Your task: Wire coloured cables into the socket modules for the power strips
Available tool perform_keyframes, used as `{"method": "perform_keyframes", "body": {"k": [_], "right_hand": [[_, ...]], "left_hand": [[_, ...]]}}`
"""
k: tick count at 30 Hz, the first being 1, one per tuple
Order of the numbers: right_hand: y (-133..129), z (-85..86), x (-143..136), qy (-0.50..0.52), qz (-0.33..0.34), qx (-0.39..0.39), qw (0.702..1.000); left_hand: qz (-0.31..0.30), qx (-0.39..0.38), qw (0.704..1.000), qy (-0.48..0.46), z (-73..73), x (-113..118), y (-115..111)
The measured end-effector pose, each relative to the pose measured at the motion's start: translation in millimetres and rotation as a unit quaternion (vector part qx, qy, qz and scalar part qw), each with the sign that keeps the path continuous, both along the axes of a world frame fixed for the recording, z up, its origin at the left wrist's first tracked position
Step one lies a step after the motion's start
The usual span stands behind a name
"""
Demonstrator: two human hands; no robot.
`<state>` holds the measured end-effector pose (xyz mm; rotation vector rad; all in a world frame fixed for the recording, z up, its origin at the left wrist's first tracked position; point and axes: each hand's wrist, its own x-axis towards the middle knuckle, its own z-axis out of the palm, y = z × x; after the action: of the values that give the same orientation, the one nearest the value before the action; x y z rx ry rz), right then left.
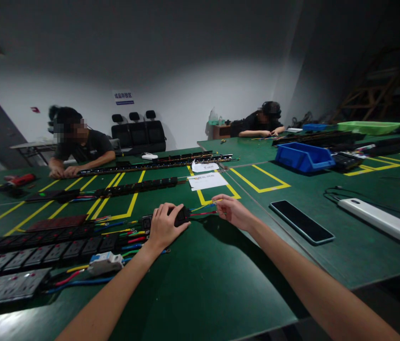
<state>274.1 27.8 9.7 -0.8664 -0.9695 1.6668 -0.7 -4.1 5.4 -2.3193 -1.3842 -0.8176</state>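
My left hand [165, 223] is closed over a black socket block [182, 216], pressing it to the green tabletop. Out of the block's right end come thin red, blue and yellow wires [203, 213]. These run across to my right hand [233, 211], which pinches their far ends between thumb and fingers; the exact tips are hidden. Beside my left wrist lie several rows of black socket strips [75, 247] with coloured leads. A white circuit breaker [105, 263] with red, yellow and blue wires sits nearer to me.
Right of my hands are a phone [301, 221] and a white power bank [380, 218] with a cable. A blue bin [304, 157] stands behind them. White paper sheets [207, 181] lie ahead among yellow tape lines. Two people work across the table, at left [86, 147] and right [262, 121].
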Motion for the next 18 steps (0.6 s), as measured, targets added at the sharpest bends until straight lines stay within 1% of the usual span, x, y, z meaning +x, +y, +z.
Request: {"method": "perform_keyframes", "body": {"k": [10,16,18], "right_hand": [[-0.6,-0.3,-1.0,-0.036,-0.025,0.009,0.999],[3.8,-3.7,-4.2,-0.117,-0.083,0.033,0.989],[6.5,-5.5,-3.8,-0.147,-0.091,0.047,0.984]], "left_hand": [[-0.006,0.002,1.000,-0.002,1.3,-0.1,-1.2],[-0.008,0.001,1.000,-0.004,0.2,-0.7,-0.4],[-0.010,0.002,1.000,-0.006,0.2,-0.9,-0.3]]}}
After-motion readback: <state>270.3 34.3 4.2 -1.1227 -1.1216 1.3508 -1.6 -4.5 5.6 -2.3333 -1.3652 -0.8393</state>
